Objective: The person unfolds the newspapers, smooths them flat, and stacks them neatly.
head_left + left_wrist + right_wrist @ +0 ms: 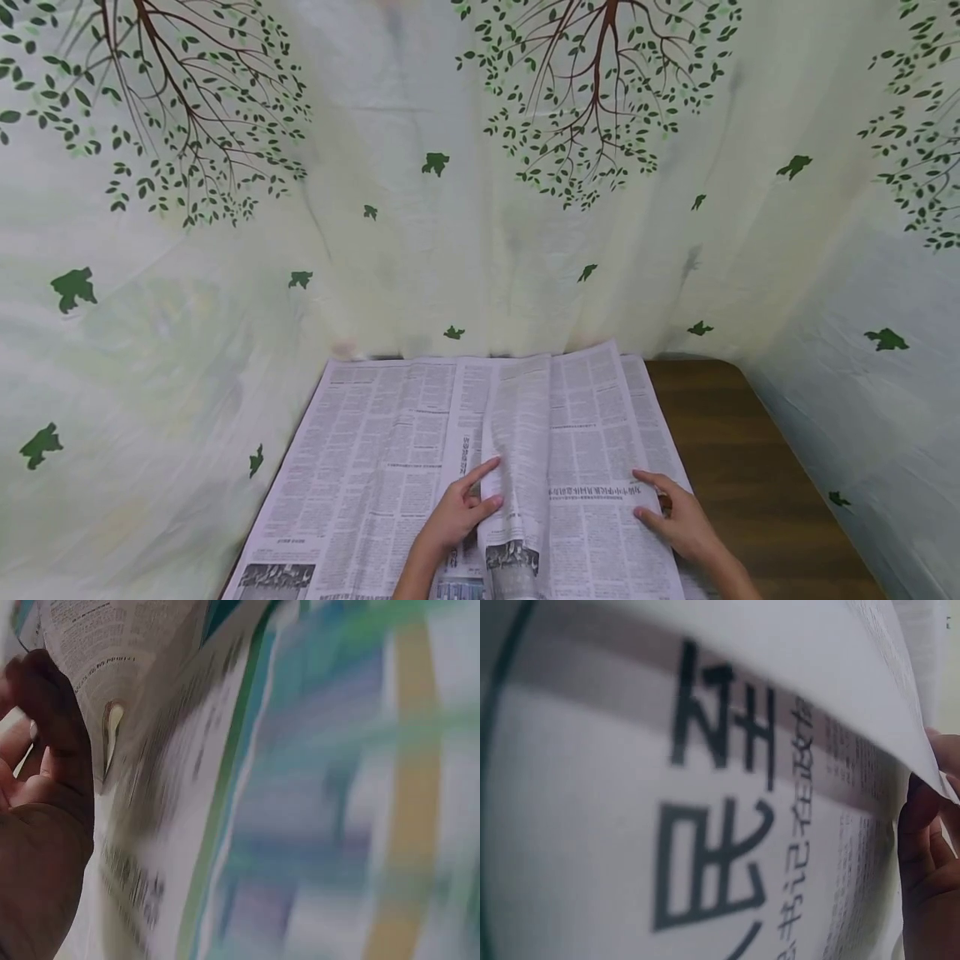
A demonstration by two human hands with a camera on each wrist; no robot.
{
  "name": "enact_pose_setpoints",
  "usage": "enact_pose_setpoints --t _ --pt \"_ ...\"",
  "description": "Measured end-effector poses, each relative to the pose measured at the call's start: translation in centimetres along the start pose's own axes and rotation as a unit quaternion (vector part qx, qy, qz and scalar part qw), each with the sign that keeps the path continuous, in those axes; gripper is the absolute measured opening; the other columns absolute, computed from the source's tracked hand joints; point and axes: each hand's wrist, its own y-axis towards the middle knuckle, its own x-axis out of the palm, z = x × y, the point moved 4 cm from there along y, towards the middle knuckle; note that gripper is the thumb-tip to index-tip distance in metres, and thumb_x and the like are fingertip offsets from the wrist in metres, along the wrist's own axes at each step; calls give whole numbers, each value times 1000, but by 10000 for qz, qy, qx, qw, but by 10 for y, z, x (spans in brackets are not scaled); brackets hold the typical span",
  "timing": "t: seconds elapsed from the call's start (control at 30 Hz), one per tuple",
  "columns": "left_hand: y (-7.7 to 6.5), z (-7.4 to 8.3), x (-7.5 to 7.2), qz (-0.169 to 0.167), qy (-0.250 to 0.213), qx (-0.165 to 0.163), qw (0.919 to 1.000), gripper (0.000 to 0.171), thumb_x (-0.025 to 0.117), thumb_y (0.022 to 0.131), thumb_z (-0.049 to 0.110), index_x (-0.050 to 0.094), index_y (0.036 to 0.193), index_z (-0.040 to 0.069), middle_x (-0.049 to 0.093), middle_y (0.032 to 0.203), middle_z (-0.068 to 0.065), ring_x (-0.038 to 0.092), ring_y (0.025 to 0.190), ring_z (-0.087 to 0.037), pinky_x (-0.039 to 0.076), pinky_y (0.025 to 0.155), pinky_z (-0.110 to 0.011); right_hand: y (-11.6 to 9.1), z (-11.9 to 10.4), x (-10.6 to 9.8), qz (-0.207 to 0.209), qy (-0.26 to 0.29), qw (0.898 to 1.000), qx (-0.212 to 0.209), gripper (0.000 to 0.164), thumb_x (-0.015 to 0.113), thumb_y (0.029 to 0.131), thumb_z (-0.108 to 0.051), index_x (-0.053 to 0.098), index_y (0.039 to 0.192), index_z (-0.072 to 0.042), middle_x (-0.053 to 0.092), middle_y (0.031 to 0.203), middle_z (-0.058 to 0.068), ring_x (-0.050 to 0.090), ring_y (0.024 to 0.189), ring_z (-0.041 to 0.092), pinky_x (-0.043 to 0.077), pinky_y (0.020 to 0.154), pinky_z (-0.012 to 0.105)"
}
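Observation:
A large newspaper (382,450) lies spread out, with a raised, curved fold (517,433) running down its middle. My left hand (453,512) is at the left edge of that fold, thumb and index fingertip over the paper and the other fingers curled. In the left wrist view, the left hand (45,787) is beside the printed sheets, and a colourful page (322,795) blurs close to the camera. My right hand (682,521) pinches the right edge of the upper sheet. The right wrist view shows the right fingers (930,855) at the lifted sheet's edge, above another printed page.
Under the newspaper is a dark brown wooden table (757,467), showing along the right side. A pale curtain (420,250) printed with trees and green leaves hangs behind the table and along both sides. Another sheet (660,417) sticks out below the upper one at the right.

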Motion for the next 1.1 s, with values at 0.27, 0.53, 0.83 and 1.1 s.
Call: enact_pose_setpoints --t 0.27,0.53,0.83,1.1 --pt "-15 -6 -26 73 146 65 9998 69 72 98 20 41 159 19 47 45 10 45 39 -2 41 44 -19 -4 4 -3 194 -120 9997 -21 63 83 86 -12 60 144 -12 65 128 17 63 77 9 54 63 26" --pt "-28 -8 -50 214 391 -55 9990 71 72 98 18 38 160 16 69 61 -11 69 56 -13 57 58 -27 -6 6 -4 85 -202 9995 206 63 82 87 -14 58 146 -18 64 130 15 63 82 10 53 65 25" --pt "-38 -10 -65 316 925 -23 9952 73 73 97 23 37 160 13 77 79 -16 73 64 -16 58 61 -29 -9 7 -5 96 -121 9996 227 64 82 87 -12 58 146 -16 64 128 17 64 81 12 55 63 27" --pt "-45 -10 -82 539 1846 -179 9812 75 74 95 33 38 160 20 72 67 -5 68 57 -15 54 59 -26 -10 5 -6 147 -248 9995 161 63 82 87 -11 59 145 -15 64 129 18 63 80 11 54 63 27"
